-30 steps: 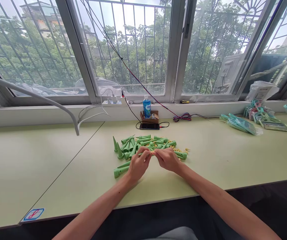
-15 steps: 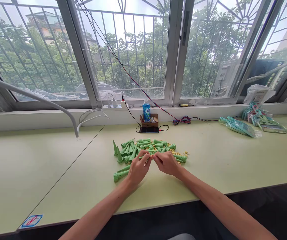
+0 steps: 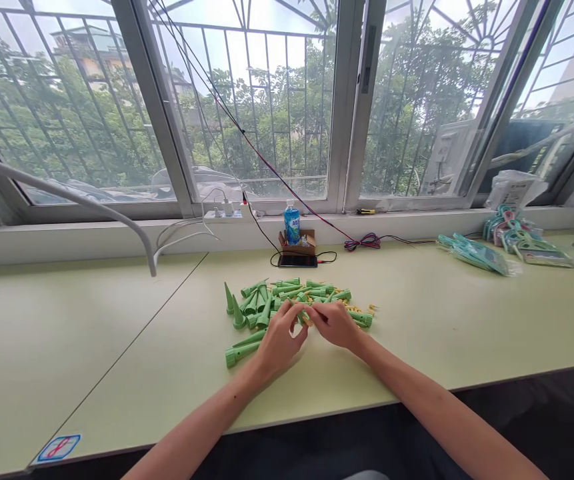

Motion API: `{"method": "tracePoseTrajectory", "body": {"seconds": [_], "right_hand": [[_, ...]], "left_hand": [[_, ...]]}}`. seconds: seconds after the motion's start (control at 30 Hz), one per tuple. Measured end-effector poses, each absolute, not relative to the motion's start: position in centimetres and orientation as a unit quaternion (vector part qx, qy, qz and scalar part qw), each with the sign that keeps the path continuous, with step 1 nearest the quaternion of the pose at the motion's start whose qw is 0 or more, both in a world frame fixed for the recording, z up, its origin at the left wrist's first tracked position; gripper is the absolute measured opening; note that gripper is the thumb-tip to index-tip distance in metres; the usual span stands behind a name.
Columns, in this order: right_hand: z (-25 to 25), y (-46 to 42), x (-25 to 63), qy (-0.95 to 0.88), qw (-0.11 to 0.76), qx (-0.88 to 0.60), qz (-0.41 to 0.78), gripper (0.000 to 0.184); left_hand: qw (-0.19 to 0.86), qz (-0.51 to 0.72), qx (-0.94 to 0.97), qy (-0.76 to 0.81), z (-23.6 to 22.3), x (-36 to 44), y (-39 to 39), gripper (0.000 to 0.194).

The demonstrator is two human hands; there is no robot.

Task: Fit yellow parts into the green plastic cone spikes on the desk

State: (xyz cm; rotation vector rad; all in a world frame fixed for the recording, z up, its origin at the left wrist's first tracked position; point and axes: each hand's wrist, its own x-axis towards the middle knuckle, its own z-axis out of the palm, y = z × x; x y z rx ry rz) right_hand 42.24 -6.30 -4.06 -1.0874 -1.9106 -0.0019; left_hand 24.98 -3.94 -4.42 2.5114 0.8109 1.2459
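Observation:
My left hand (image 3: 283, 337) is curled round a green plastic spike (image 3: 303, 317), its thumb held a little away from the fingers. Right against it, my right hand (image 3: 335, 325) makes a pinch, and its fingertips hide most of what is between them. A small yellow piece (image 3: 308, 321) shows just below where the two hands meet. Beyond the hands lies a pile of green spikes (image 3: 264, 300) with capped ends. One capped spike (image 3: 241, 353) rests beside my left wrist. Small yellow pegs (image 3: 373, 308) are scattered at the pile's right side.
A phone (image 3: 297, 261) with a cable lies behind the pile, in front of a small cardboard box (image 3: 307, 248) and a blue bottle (image 3: 292, 225). Bagged items (image 3: 479, 253) sit far right. A grey curved tube (image 3: 137, 233) hangs over the table's left side.
My left thumb has moved down and away from its fingers, which bring the green spike and yellow piece into sight. My right hand stays nearly in place.

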Motion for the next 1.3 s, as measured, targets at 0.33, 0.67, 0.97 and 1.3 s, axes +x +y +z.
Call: {"method": "tracePoseTrajectory", "body": {"seconds": [0.33, 0.67, 0.97, 1.3], "right_hand": [[-4.17, -6.14, 42.24, -0.769, 0.441, -0.462, 0.039, 0.029], [-4.31, -6.16, 42.31, -0.765, 0.451, -0.456, 0.058, 0.011], [-4.27, -6.18, 42.11, -0.764, 0.455, -0.455, 0.047, 0.012], [-4.46, -6.03, 42.14, -0.767, 0.458, -0.448, 0.042, 0.012]], "left_hand": [[0.159, 0.352, 0.876, 0.288, -4.20, 24.95, -4.33, 0.065], [0.175, 0.332, 0.890, 0.259, -4.32, 24.88, -4.31, 0.085], [0.174, 0.320, 0.898, 0.248, -3.98, 24.75, -4.52, 0.083], [0.163, 0.330, 0.897, 0.246, -4.24, 24.74, -4.38, 0.072]]}}
